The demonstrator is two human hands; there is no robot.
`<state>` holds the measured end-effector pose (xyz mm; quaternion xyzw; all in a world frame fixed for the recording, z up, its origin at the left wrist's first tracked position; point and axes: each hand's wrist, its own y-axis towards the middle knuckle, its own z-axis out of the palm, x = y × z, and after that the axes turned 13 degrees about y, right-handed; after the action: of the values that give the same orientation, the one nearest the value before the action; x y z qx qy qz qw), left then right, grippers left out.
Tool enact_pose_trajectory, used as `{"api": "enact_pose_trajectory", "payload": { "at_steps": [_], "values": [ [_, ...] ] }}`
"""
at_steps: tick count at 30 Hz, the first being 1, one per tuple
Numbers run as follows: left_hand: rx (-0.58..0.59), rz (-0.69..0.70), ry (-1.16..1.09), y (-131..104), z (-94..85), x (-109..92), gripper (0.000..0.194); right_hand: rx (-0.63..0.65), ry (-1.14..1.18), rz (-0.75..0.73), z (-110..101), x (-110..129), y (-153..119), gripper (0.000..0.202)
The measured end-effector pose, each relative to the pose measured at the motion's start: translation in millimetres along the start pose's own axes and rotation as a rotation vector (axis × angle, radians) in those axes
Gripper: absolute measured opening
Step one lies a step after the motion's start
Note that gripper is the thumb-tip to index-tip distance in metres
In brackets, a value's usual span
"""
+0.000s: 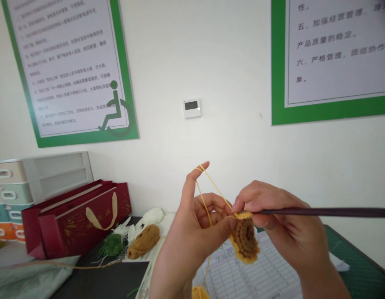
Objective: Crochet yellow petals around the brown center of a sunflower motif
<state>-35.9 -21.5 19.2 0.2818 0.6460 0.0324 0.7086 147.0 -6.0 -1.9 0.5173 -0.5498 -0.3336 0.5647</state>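
A small round crochet piece [246,238], brown in the middle with a yellow edge, hangs between my two hands. My left hand [205,216] pinches its upper left edge between thumb and fingers. Yellow yarn [215,187] loops over the raised left index finger and runs down to the work. My right hand [276,220] is closed around a dark crochet hook [329,212], held level, its long handle pointing right. The hook's tip is at the yellow edge, partly hidden by fingers. Below, a yellow yarn ball [200,292] shows at the bottom edge.
Printed sheets [255,270] lie under my hands, over a green cutting mat [357,261]. At left stand a dark red gift bag [77,220] and stacked drawers [13,195]. Brown yarn [144,241], green yarn [113,245] and white yarn [152,216] lie near the wall.
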Motion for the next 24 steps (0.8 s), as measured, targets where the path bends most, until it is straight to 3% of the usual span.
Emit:
{"api": "enact_pose_trajectory", "payload": {
  "at_steps": [6,13,16,21,24],
  "values": [
    [-0.102,0.022,0.045,3,1.6,1,0.088,-0.112,0.01,0.052,16,-12,3,0.01],
    [-0.147,0.043,0.063,4,9.5,0,0.081,-0.07,-0.306,-0.007,20,-10,3,0.007],
    [-0.137,0.056,0.057,4,11.3,0,0.077,-0.138,-0.417,-0.03,19,-10,1,0.01],
    [-0.114,0.047,-0.036,3,12.6,0,0.088,-0.357,-0.296,-0.012,20,-18,-3,0.01],
    [-0.19,0.059,-0.084,4,14.2,2,0.087,-0.368,-0.212,-0.016,21,-20,-1,0.009]
  ]
}}
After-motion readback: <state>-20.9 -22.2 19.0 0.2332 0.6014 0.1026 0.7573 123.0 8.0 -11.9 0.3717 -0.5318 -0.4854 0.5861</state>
